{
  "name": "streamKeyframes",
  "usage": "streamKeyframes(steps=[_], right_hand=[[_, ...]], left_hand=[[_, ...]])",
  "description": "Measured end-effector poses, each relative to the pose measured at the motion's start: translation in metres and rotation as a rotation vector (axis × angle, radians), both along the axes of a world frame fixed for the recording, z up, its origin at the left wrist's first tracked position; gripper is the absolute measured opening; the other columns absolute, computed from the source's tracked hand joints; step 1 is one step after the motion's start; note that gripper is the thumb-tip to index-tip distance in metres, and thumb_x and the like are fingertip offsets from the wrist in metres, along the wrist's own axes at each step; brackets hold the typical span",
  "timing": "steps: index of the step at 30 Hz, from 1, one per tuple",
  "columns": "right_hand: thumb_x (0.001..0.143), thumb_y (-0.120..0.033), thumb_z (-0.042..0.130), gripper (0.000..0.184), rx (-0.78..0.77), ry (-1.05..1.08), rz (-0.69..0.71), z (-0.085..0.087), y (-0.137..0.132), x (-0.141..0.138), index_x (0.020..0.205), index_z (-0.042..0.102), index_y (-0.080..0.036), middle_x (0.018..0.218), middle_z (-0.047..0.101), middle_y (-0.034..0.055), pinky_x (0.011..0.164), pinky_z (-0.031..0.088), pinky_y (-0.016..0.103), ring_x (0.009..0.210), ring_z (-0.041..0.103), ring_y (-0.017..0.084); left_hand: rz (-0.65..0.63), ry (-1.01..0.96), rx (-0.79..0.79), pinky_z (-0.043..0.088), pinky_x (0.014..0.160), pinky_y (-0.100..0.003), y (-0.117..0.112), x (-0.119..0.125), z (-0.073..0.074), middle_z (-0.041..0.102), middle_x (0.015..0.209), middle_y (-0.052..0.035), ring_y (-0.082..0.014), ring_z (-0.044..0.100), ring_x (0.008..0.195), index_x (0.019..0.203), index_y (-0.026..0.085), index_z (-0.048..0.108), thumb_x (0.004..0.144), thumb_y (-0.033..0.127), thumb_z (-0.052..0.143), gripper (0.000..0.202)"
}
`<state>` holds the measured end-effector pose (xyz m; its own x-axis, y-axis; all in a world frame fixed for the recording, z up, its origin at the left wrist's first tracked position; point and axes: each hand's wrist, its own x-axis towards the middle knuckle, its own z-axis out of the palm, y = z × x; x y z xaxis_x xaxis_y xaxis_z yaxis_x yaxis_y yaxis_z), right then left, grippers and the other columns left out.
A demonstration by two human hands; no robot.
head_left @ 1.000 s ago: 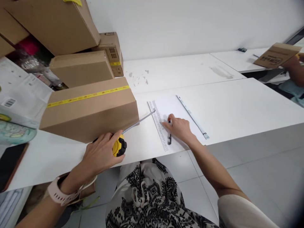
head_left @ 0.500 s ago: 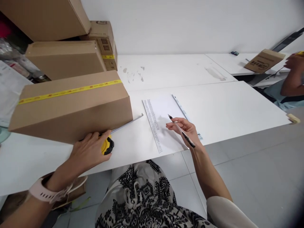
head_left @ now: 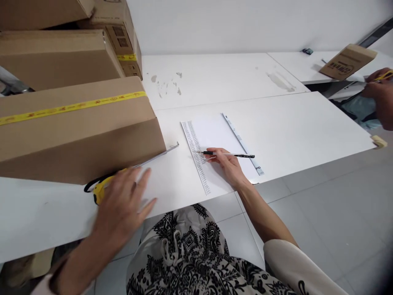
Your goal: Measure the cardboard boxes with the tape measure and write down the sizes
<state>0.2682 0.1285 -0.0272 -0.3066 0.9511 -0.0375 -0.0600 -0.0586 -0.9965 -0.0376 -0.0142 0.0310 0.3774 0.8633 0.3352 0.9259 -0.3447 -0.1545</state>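
Note:
My right hand (head_left: pixel 225 164) is closed around a black-and-clear pen (head_left: pixel 242 155), whose tip is at the small printed columns on a white sheet of paper (head_left: pixel 202 131). The fingers of my left hand (head_left: pixel 123 200) are spread and a little blurred. Partly behind that hand lies a yellow-and-black tape measure (head_left: pixel 100 191). Its thin metal blade (head_left: pixel 159 154) runs out along the lower edge of a large cardboard box (head_left: pixel 123 139) closed with yellow tape. Whether my left fingers still touch the tape measure, I cannot tell.
More cardboard boxes (head_left: pixel 61 61) are stacked at the back left. A pale blue strip (head_left: pixel 242 143) edges the sheet's right side. At far right a co-worker's hand (head_left: pixel 379 84) holds something yellow near a small brown box (head_left: pixel 346 63) on the white table (head_left: pixel 301 131).
My left hand has let go of the tape measure and opened. My right hand has brought the pen leftward to the printed columns. The view has shifted, moving the box left.

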Motion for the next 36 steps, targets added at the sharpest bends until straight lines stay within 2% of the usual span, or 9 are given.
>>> streamKeyframes(steps=[4, 8, 10, 12, 17, 22, 26, 31, 36], right_hand=[[0.089, -0.062, 0.071, 0.042, 0.007, 0.018, -0.063, -0.004, 0.0, -0.004, 0.103, 0.075, -0.022, 0.094, 0.075, 0.0062, 0.084, 0.058, 0.038, 0.082, 0.069, 0.019], [0.083, -0.053, 0.081, 0.034, 0.025, 0.008, -0.173, -0.006, -0.003, -0.003, 0.09, 0.067, -0.023, 0.076, 0.066, -0.0009, 0.069, 0.051, 0.03, 0.07, 0.059, 0.014], [0.081, -0.047, 0.084, 0.034, 0.049, -0.041, -0.217, -0.005, -0.005, -0.002, 0.081, 0.06, -0.023, 0.069, 0.056, -0.0047, 0.06, 0.043, 0.027, 0.061, 0.049, 0.011], [0.084, -0.046, 0.081, 0.032, 0.066, -0.072, -0.209, -0.003, -0.006, -0.003, 0.081, 0.057, -0.024, 0.069, 0.052, -0.0057, 0.058, 0.039, 0.026, 0.06, 0.044, 0.011], [0.087, -0.047, 0.076, 0.031, 0.029, -0.066, -0.051, 0.0, -0.003, -0.012, 0.103, 0.064, -0.024, 0.091, 0.07, 0.0026, 0.076, 0.05, 0.033, 0.082, 0.064, 0.017], [0.089, -0.044, 0.074, 0.027, 0.047, -0.193, -0.044, -0.001, 0.001, -0.018, 0.083, 0.057, -0.024, 0.069, 0.057, -0.0035, 0.059, 0.041, 0.029, 0.061, 0.049, 0.012], [0.088, -0.035, 0.072, 0.021, 0.095, -0.272, -0.046, 0.003, -0.002, -0.017, 0.083, 0.055, -0.024, 0.071, 0.055, -0.0037, 0.058, 0.039, 0.028, 0.062, 0.046, 0.012], [0.085, -0.039, 0.075, 0.024, 0.076, -0.3, -0.124, -0.001, -0.003, -0.013, 0.082, 0.057, -0.024, 0.067, 0.058, -0.0032, 0.054, 0.038, 0.029, 0.058, 0.045, 0.012], [0.084, -0.035, 0.073, 0.033, 0.139, -0.347, -0.143, -0.005, -0.001, -0.013, 0.068, 0.046, -0.024, 0.058, 0.045, -0.0064, 0.05, 0.03, 0.027, 0.052, 0.035, 0.01]], left_hand=[[-0.378, -0.163, -0.001, 0.041, 0.117, -0.046, 0.014, 0.078, -0.021, 0.066, 0.134, -0.0247, -0.0366, 0.059, 0.129, 0.137, -0.001, 0.053, 0.097, 0.043, 0.062, 0.06], [-0.43, 0.007, -0.145, 0.027, 0.126, -0.049, 0.034, 0.116, -0.055, 0.048, 0.155, -0.0326, -0.0427, 0.042, 0.148, 0.15, -0.008, 0.039, 0.087, 0.066, 0.066, 0.101], [-0.421, 0.078, -0.169, 0.02, 0.129, -0.053, 0.041, 0.12, -0.067, 0.042, 0.158, -0.0347, -0.0457, 0.035, 0.151, 0.152, -0.009, 0.034, 0.084, 0.067, 0.069, 0.108], [-0.416, 0.096, -0.163, 0.017, 0.129, -0.056, 0.046, 0.12, -0.073, 0.045, 0.156, -0.0339, -0.0465, 0.037, 0.15, 0.151, -0.007, 0.038, 0.086, 0.059, 0.068, 0.097], [-0.405, 0.045, -0.112, 0.021, 0.128, -0.054, 0.049, 0.118, -0.08, 0.049, 0.153, -0.0332, -0.0433, 0.044, 0.147, 0.146, -0.003, 0.043, 0.091, 0.036, 0.06, 0.07], [-0.409, 0.074, -0.054, 0.019, 0.129, -0.056, 0.047, 0.12, -0.083, 0.052, 0.149, -0.0352, -0.0436, 0.048, 0.144, 0.144, -0.004, 0.045, 0.092, 0.037, 0.057, 0.067], [-0.401, 0.115, -0.047, 0.018, 0.128, -0.06, 0.047, 0.12, -0.08, 0.054, 0.147, -0.0351, -0.0441, 0.05, 0.142, 0.144, -0.005, 0.047, 0.093, 0.038, 0.055, 0.067], [-0.396, 0.142, -0.038, 0.017, 0.129, -0.062, 0.048, 0.12, -0.08, 0.054, 0.148, -0.033, -0.0441, 0.051, 0.142, 0.144, -0.002, 0.049, 0.091, 0.045, 0.056, 0.071], [-0.397, 0.143, -0.031, 0.017, 0.128, -0.062, 0.048, 0.121, -0.081, 0.056, 0.147, -0.0328, -0.0442, 0.052, 0.14, 0.143, -0.003, 0.049, 0.091, 0.045, 0.056, 0.071]])
